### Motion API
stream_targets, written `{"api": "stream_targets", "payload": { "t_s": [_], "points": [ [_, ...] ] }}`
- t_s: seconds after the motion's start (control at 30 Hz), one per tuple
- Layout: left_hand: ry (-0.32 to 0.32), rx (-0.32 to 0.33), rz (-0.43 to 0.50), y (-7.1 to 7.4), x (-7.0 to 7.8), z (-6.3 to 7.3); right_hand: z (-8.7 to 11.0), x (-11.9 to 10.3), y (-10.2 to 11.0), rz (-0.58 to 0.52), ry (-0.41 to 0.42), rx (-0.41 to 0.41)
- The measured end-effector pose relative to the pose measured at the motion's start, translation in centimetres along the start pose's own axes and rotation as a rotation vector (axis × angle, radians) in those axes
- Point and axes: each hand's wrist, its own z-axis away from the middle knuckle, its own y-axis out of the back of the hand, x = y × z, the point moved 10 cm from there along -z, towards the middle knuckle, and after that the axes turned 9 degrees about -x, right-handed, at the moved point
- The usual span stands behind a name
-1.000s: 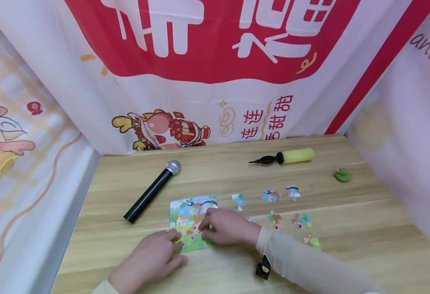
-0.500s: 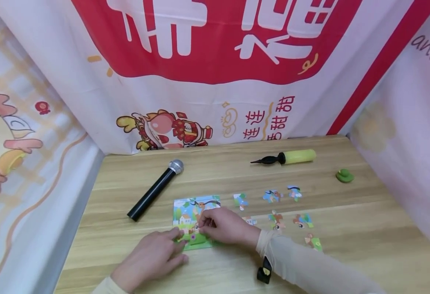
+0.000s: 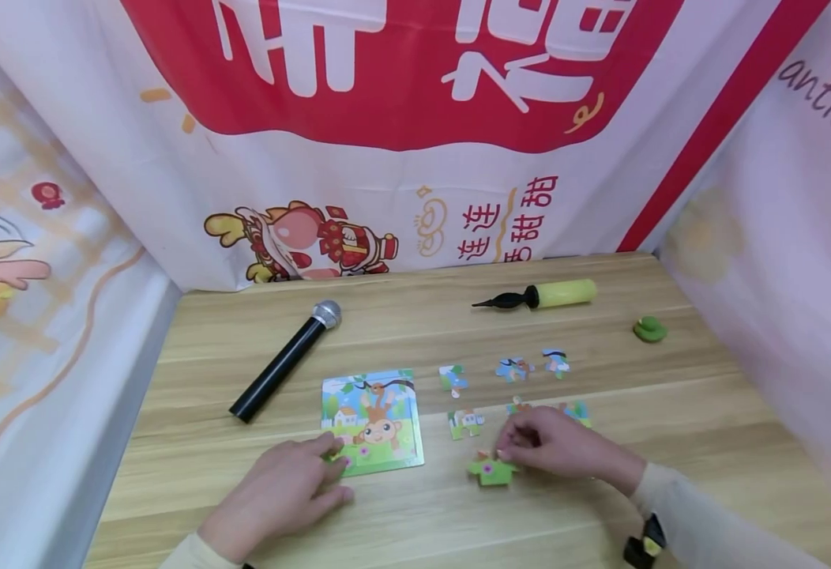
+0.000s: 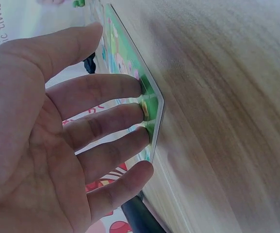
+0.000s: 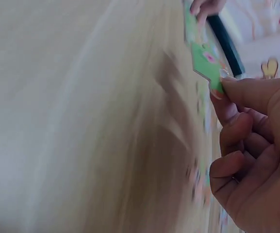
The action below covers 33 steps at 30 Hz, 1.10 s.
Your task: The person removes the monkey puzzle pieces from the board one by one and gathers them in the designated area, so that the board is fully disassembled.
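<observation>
My right hand pinches a green puzzle piece with a pink flower between thumb and index finger, above the table right of the board. In the right wrist view the green puzzle piece sticks out past the fingertips. A square puzzle board with a monkey picture lies flat at the middle of the table. My left hand rests its fingertips on the board's lower left corner. In the left wrist view the fingers are spread and nearly straight, touching the board's green edge.
Loose puzzle pieces lie right of the board, some partly behind the right hand. A black microphone lies to the left. A yellow pump and a green toy duck lie toward the back.
My right hand has lifted the green flower piece off the puzzle board and carried it to the right. The left hand has stayed at the board's corner.
</observation>
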Motion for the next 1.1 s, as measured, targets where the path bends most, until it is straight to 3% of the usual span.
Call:
{"api": "stream_targets", "payload": {
  "t_s": [0.17,0.3,0.6,0.8,1.1],
  "points": [
    [0.004,0.006,0.004,0.0,-0.3,0.3,3.0,2.2,0.9,0.013,0.01,0.019],
    [0.0,0.016,0.013,0.0,-0.2,0.2,3.9,3.4,1.4,0.027,-0.018,0.044],
    [0.0,0.014,0.039,0.0,-0.4,0.0,3.7,4.2,1.8,0.046,-0.043,0.066],
    [0.006,0.017,0.04,-0.1,-0.3,0.2,3.6,3.6,2.0,0.118,-0.02,0.088],
    [-0.02,0.025,0.01,0.0,0.2,0.1,2.4,2.7,1.7,0.107,-0.02,0.076]
  ]
}}
